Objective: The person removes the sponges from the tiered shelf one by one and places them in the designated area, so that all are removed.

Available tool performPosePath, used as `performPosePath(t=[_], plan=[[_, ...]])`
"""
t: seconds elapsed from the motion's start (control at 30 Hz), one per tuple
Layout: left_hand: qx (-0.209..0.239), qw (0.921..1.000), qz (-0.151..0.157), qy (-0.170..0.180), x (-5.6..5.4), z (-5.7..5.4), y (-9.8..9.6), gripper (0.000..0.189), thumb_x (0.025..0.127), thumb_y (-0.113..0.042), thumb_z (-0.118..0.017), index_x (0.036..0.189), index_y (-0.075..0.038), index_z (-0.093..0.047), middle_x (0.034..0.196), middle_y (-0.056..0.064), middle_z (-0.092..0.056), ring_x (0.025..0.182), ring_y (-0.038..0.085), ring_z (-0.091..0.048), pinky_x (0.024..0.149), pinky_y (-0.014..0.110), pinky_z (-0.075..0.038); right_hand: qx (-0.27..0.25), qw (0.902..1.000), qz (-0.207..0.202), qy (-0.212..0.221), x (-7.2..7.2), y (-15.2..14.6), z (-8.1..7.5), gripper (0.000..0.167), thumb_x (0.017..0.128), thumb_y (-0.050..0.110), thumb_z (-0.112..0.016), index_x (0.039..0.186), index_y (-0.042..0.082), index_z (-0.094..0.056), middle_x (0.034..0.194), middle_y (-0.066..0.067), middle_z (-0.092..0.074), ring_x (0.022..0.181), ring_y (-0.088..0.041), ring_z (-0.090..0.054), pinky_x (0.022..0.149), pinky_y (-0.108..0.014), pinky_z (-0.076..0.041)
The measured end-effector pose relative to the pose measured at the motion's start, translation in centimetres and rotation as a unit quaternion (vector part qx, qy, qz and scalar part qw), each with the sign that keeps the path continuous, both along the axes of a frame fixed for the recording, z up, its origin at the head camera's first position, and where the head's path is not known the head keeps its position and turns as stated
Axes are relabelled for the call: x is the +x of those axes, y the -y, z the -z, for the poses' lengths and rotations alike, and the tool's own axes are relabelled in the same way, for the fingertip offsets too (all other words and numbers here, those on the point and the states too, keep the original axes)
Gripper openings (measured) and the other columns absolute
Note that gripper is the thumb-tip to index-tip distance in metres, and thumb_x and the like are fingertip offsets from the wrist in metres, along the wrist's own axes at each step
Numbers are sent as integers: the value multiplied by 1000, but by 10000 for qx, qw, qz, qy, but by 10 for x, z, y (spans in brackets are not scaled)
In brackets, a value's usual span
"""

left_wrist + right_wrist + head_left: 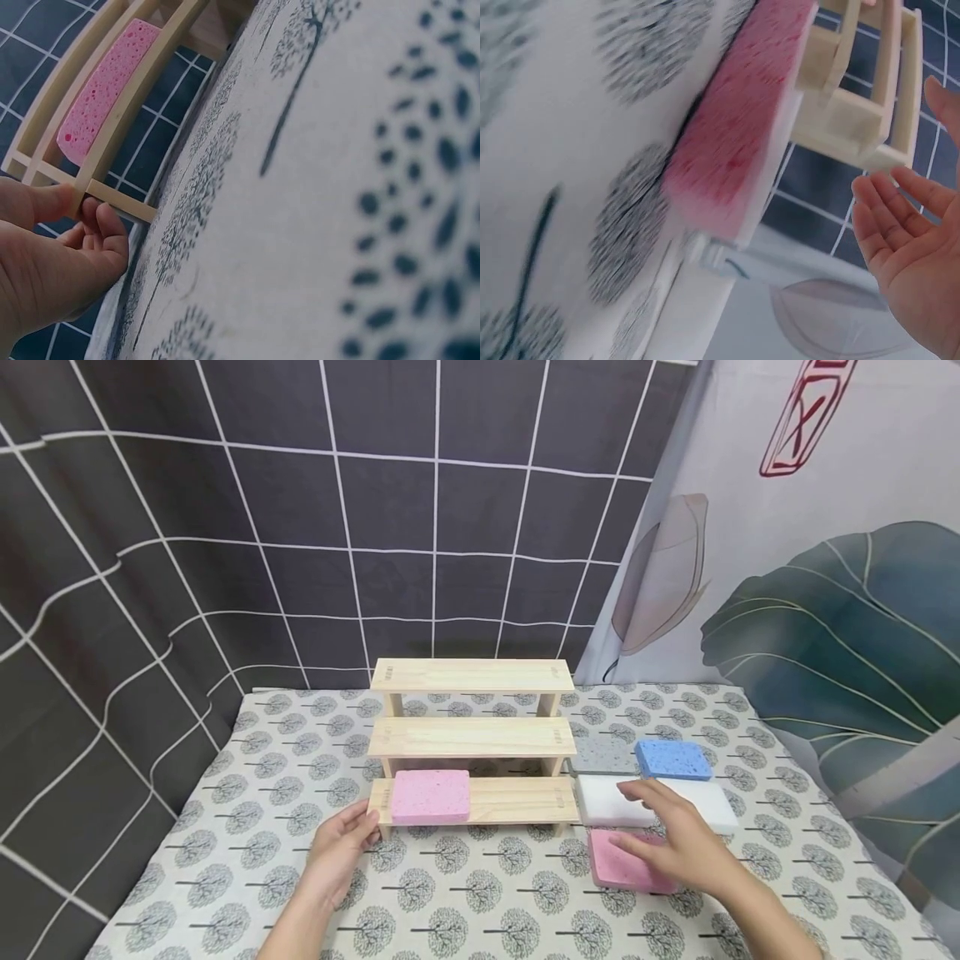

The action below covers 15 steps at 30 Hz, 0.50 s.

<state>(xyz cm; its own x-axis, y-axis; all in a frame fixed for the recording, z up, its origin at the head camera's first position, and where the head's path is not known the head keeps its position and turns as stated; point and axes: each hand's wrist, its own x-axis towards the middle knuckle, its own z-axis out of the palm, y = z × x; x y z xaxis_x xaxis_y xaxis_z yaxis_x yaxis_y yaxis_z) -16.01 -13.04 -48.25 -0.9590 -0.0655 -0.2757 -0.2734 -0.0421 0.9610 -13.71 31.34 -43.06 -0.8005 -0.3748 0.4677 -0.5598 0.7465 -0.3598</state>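
A three-tier wooden rack [517,797] stands on the cloth, with a light pink sponge [431,796] lying on the left of its lowest shelf. My left hand [341,847] holds the left end of that shelf; in the left wrist view the thumb is on top and the fingers curl below. Over the sponges right of the rack hovers my right hand [686,839], fingers spread and holding nothing. Nearest it are a darker pink sponge [626,868] and white sponge material [611,802], partly hidden by the hand. Behind these lie a grey sponge [602,755] and a blue sponge [672,760].
A tree-patterned cloth [480,893] covers the table. A dark curtain with white grid lines [480,510] hangs behind and at the left. To the right hangs a pale curtain [750,543] with leaf shapes.
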Motion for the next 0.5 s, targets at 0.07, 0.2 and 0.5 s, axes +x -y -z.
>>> performPosePath(t=[0.07, 0.2, 0.5], plan=[[13, 10000, 7, -14, 0, 0, 0, 51, 104, -10, -53, 146, 15, -37, 120, 16, -56, 99, 17, -57, 83, 19, -53, -83, 9999, -23, 70, -3, 7, -2, 64, 73, 20, -91, 127, 0, -64, 121, -6, -67, 110, -29, -64, 101, -22, -47], [36, 10000, 0, -15, 0, 0, 0, 51, 104, -9, -53, 145, 15, -37, 119, 16, -56, 98, 17, -57, 83, 19, -53, -225, 9993, -9, 305, -8, 21, -4, 62, 77, 22, -89, 128, -1, -62, 120, -7, -67, 109, -27, -64, 93, -51, -55], [42, 10000, -27, -35, 0, 0, 0, 50, 104, -8, -53, 145, 15, -38, 118, 15, -57, 98, 17, -57, 82, 18, -53, -320, 9976, -136, 599, -16, 51, -8, 64, 81, 27, -86, 133, 1, -60, 128, -11, -65, 117, -32, -62, 99, -58, -50]])
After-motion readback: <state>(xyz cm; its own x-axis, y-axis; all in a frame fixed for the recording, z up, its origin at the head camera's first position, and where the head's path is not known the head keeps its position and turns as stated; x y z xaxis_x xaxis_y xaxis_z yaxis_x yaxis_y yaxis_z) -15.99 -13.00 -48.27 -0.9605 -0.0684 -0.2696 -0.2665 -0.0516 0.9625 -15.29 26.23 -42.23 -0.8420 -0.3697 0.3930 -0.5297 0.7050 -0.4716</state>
